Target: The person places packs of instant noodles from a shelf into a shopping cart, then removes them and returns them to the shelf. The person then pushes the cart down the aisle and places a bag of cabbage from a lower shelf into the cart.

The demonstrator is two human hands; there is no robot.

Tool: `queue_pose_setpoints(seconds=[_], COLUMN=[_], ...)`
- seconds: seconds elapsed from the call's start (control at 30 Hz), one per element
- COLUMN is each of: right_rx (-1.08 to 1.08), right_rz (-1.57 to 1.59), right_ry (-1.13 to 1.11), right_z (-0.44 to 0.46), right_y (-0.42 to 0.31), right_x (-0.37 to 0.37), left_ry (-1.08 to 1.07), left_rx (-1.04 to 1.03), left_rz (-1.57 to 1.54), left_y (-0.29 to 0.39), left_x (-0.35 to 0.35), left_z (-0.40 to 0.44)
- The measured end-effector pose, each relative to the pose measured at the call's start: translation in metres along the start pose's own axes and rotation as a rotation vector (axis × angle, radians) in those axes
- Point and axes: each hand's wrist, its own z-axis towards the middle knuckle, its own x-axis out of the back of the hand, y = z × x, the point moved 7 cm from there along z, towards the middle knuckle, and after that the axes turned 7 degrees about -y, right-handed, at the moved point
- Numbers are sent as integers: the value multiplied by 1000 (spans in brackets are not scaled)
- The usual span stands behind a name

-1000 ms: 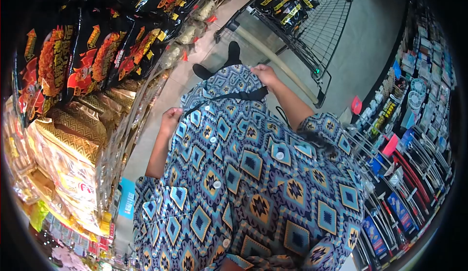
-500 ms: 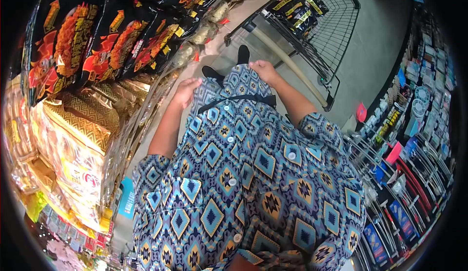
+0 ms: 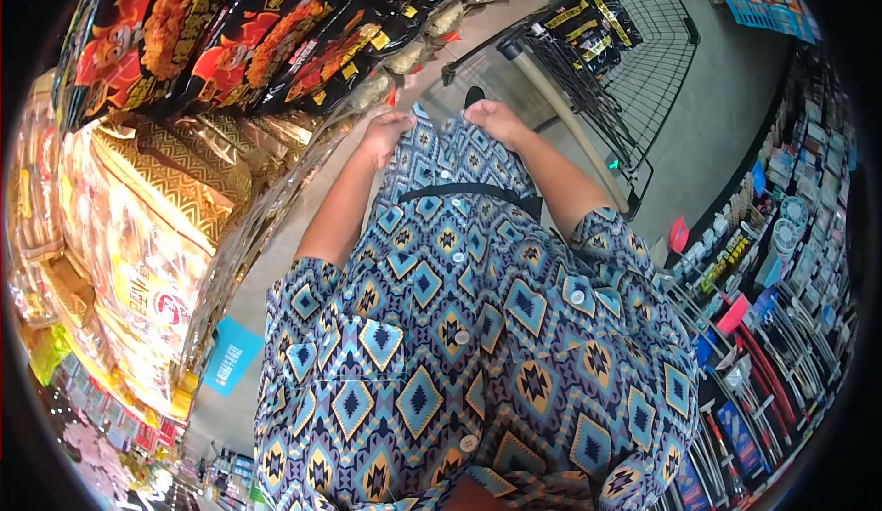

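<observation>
A patterned shirt [image 3: 418, 401] with blue diamonds and white buttons covers the front of my body. A dark strap [image 3: 473, 191] crosses it near the lower hem. My left hand [image 3: 386, 136] pinches one front edge of the hem, its fingers closed on the cloth. On the other side, my right hand [image 3: 497, 123] is closed on the opposite front edge. The two held edges stand up and apart, with a narrow gap between them. Part of a dark shoe [image 3: 474, 96] shows just past my right hand.
A wire shopping cart [image 3: 657, 61] with black packets [image 3: 593, 28] inside stands ahead on the right. Large black snack bags [image 3: 220, 42] and gold-topped packages [image 3: 156, 198] fill the left shelf. Hanging goods [image 3: 744, 391] line the right side. A blue sign [image 3: 232, 355] is at lower left.
Both hands have lifted the hem's front edges; my left hand has come closer to my right. The strap now lies more level. The view has shifted, moving the cart rightward and hiding one shoe.
</observation>
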Motion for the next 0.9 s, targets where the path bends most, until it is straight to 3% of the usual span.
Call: queue_pose_setpoints(seconds=[0.07,0.13,0.2,0.23,0.33,0.47,0.53,0.6,0.67,0.73,0.8,0.9], right_rx=[29,113,99,136,80,29,97,132,255,355,171,71], right_rz=[-103,-94,-374,-471,-494,-460,-304,-230,-340,-365,-265,-89], right_ry=[65,-37,177,300,297,248,138,80,-112,-135,-248,-166], right_z=[3,13,2,-20,-47,-81,-100,-107,-110,-109,-104,-98], right_y=[20,50,50,24,9,-8,-27,-43,-63,-74,-68,-60], right_x=[0,1,17,24,39,28,2,-21,-53,-67,-79,-83], left_ry=[68,42,101,103,146,-55,-146,-309,-314,-221,-202,-163], left_rx=[-8,-39,-148,-147,-216,-219,-259,-143,-148,-275,-368,-377], left_rz=[304,632,745,742,582,645,664,739,787,539,625,557], left_y=[-5,-37,-40,-39,-24,-18,-14,-19,-5,8,9,7], left_x=[-1,16,28,31,35,-2,-27,-45,-50,-45,-46,-44], left_z=[-7,13,10,4,-20,-48,-62,-68,-73,-62,-59,-56])
